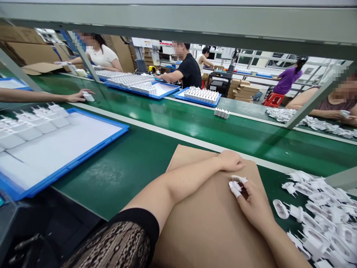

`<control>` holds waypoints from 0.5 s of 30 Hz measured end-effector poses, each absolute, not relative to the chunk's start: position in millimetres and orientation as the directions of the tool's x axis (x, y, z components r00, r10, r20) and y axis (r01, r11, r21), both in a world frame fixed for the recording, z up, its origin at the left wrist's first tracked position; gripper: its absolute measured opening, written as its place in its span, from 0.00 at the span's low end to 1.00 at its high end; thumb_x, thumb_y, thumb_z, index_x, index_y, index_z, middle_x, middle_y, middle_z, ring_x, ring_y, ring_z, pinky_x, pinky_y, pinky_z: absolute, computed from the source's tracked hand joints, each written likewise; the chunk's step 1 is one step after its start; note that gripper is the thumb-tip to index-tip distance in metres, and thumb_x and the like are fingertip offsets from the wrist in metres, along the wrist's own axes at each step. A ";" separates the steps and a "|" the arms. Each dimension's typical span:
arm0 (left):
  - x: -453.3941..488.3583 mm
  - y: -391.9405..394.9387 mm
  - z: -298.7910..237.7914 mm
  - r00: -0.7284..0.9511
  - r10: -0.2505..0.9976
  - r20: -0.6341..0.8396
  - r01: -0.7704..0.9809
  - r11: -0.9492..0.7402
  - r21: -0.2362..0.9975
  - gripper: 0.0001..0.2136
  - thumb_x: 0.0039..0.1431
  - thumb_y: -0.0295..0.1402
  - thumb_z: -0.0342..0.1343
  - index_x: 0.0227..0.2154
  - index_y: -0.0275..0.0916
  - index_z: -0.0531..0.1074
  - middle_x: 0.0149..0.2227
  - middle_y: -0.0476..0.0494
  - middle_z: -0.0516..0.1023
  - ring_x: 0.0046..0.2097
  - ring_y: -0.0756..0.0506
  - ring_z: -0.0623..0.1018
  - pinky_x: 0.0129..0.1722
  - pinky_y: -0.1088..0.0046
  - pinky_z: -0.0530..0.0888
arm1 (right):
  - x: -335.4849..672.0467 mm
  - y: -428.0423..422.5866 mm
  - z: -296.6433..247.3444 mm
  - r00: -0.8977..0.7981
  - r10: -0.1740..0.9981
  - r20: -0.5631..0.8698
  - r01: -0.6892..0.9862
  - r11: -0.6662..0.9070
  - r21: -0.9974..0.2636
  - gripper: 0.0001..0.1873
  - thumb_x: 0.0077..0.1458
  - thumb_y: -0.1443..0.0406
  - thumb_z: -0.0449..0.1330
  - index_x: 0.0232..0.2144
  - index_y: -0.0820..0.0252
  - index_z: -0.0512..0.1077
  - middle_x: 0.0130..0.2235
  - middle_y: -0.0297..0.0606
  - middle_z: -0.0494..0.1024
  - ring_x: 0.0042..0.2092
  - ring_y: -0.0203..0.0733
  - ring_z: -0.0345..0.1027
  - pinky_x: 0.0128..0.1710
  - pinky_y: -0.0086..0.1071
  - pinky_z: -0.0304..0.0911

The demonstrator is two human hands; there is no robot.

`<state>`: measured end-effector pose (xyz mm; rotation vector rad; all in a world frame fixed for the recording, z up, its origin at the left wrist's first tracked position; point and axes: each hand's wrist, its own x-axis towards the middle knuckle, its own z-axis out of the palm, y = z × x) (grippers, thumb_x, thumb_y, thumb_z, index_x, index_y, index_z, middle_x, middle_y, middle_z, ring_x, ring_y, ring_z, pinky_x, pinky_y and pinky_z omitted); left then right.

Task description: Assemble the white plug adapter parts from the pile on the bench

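Observation:
My left hand [230,160] lies on a brown cardboard sheet [206,223] with its fingers curled under, so whatever is inside them is hidden. My right hand [251,203] rests just beside it on the same sheet. Its bent fingers wear white fingertip covers [236,186], sit slightly apart and hold nothing that I can see. A heap of white plug adapters and coiled cables [320,216] lies immediately to the right of my right hand.
A blue tray [83,149] with white chargers [33,123] sits at the left on the green conveyor belt [195,123]. Across the belt, other people work at blue trays [199,96]. A co-worker's hand [78,96] reaches in from the left.

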<state>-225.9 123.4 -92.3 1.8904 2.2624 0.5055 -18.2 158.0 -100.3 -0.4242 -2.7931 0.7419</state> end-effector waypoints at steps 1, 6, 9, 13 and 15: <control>-226.0 123.5 -92.7 -0.197 0.975 0.100 0.924 0.151 0.350 0.21 0.70 0.45 0.49 0.27 0.40 0.76 0.37 0.42 0.83 0.40 0.42 0.79 0.31 0.68 0.64 | -18.6 157.9 -100.1 -0.935 0.329 0.136 0.215 0.825 -0.522 0.17 0.65 0.56 0.52 0.51 0.53 0.72 0.44 0.42 0.77 0.46 0.51 0.71 0.44 0.42 0.67; -226.5 124.3 -93.6 -0.198 0.975 0.101 0.924 0.151 0.351 0.20 0.70 0.45 0.49 0.26 0.40 0.75 0.36 0.42 0.82 0.39 0.42 0.78 0.30 0.68 0.62 | -19.2 157.9 -99.9 -0.932 0.345 0.109 0.241 0.818 -0.522 0.16 0.65 0.55 0.51 0.48 0.54 0.73 0.42 0.41 0.76 0.45 0.51 0.71 0.41 0.42 0.66; -226.6 124.5 -93.4 -0.189 0.976 0.106 0.924 0.140 0.356 0.20 0.70 0.44 0.48 0.26 0.40 0.75 0.36 0.42 0.82 0.39 0.41 0.78 0.30 0.67 0.61 | -18.5 157.5 -99.7 -0.933 0.343 0.112 0.240 0.820 -0.520 0.18 0.65 0.55 0.52 0.51 0.53 0.72 0.43 0.41 0.76 0.46 0.50 0.71 0.42 0.41 0.67; -226.5 123.7 -92.5 -0.182 0.977 0.110 0.921 0.131 0.367 0.20 0.70 0.44 0.49 0.26 0.40 0.76 0.36 0.42 0.82 0.38 0.42 0.78 0.30 0.67 0.61 | -17.8 157.5 -99.8 -0.935 0.333 0.120 0.222 0.816 -0.533 0.19 0.65 0.56 0.52 0.55 0.52 0.71 0.45 0.41 0.77 0.48 0.50 0.72 0.46 0.42 0.68; -226.4 123.0 -91.8 -0.190 0.976 0.110 0.919 0.138 0.368 0.20 0.69 0.44 0.49 0.26 0.40 0.75 0.36 0.41 0.82 0.39 0.42 0.78 0.31 0.67 0.62 | -17.7 158.3 -100.3 -0.934 0.336 0.122 0.225 0.818 -0.530 0.19 0.66 0.56 0.53 0.55 0.51 0.71 0.47 0.41 0.77 0.49 0.51 0.72 0.46 0.42 0.68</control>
